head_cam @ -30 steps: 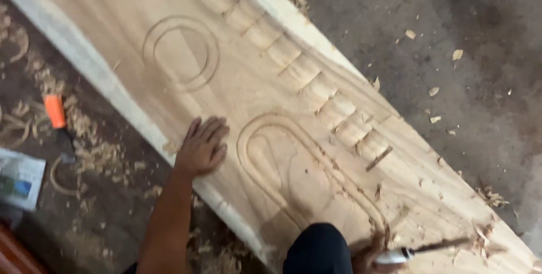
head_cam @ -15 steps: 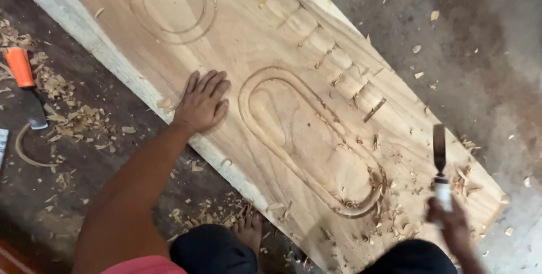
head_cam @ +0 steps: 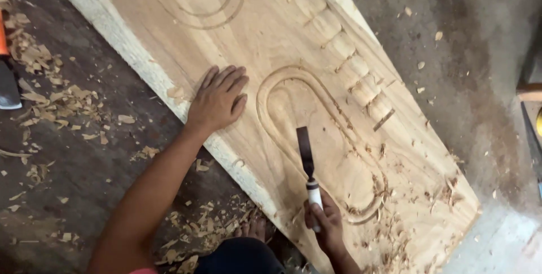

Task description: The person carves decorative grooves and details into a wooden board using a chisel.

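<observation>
We see a long carved wooden plank [head_cam: 271,42] lying diagonally across the frame, from the upper left down to the lower right, on a dark floor [head_cam: 84,161]. Its wood is pale and tan with a visible grain. A long oval groove [head_cam: 322,138] is cut into its middle, a rounded groove [head_cam: 197,3] shows near the top edge of the frame, and a row of rounded bead shapes [head_cam: 344,54] runs along its upper right edge. Fresh chips lie scattered over its lower right end.

Our left hand [head_cam: 217,100] rests flat on the plank, fingers spread and open, just left of the oval groove near the plank's lower edge. Our right hand [head_cam: 323,223] is closed around the pale handle of a chisel [head_cam: 307,167] at the lower centre of the frame; the dark blade points up into the inside of the oval.

Wood shavings [head_cam: 62,99] litter the floor at the left. An orange-handled tool [head_cam: 7,76] lies at the far left edge. A bare foot [head_cam: 253,230] shows beside the plank near the bottom.
</observation>
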